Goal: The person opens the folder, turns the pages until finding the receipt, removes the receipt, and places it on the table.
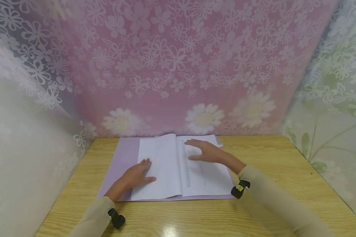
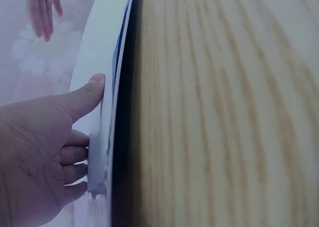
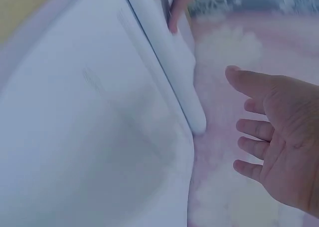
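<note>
A purple folder [image 1: 123,158] lies spread on the table, with white pages inside it. The left page [image 1: 160,168] is blank, and it curves up at the fold. Printed columns of small text run down the right page [image 1: 216,179]. My left hand [image 1: 134,176] rests on the blank page near its outer edge, fingers and thumb extended; the left wrist view shows the same hand [image 2: 45,152] against the paper. Over the upper part of the printed page hovers my right hand [image 1: 207,151], its fingers loosely spread. In the right wrist view this hand [image 3: 284,137] holds nothing.
The wooden table [image 1: 267,158] extends on both sides of the folder and in front of it. Behind stands a pink flowered curtain [image 1: 166,108], and pale flowered panels close off the left and right. A small tab [image 1: 220,145] sticks out at the folder's right edge.
</note>
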Available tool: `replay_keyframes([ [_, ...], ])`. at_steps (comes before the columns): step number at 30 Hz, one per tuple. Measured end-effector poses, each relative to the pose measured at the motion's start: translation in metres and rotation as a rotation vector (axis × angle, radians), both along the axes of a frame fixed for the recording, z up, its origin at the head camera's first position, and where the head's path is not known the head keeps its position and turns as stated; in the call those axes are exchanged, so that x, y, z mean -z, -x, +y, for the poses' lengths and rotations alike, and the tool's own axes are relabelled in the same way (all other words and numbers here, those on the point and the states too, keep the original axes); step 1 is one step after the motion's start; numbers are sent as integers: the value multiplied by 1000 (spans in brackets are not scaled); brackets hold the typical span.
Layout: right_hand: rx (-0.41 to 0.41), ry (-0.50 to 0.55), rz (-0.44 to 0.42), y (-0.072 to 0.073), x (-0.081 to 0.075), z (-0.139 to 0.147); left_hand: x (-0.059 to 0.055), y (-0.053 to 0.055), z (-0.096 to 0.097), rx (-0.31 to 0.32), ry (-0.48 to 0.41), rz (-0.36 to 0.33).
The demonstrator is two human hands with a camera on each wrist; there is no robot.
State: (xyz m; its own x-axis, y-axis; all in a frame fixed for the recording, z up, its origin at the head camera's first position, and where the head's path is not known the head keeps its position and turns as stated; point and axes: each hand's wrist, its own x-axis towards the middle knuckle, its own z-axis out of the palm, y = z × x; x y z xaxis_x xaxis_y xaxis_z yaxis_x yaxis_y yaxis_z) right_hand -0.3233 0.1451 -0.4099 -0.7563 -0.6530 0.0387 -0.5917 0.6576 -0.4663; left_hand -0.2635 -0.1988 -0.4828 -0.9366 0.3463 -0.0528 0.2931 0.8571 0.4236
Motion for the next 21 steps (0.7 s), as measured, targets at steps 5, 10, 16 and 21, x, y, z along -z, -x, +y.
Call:
replay_keyframes([
  [5,137,60,-11,31,4,35,-1,3,1,-4,42,-3],
  [10,209,143,-34,53,13,64,-3,4,2,-8,65,-5],
  [16,252,179,-33,71,27,84,-5,4,4,-22,70,-17],
  [21,275,184,-38,80,38,94,-6,4,6,-26,72,-24],
])
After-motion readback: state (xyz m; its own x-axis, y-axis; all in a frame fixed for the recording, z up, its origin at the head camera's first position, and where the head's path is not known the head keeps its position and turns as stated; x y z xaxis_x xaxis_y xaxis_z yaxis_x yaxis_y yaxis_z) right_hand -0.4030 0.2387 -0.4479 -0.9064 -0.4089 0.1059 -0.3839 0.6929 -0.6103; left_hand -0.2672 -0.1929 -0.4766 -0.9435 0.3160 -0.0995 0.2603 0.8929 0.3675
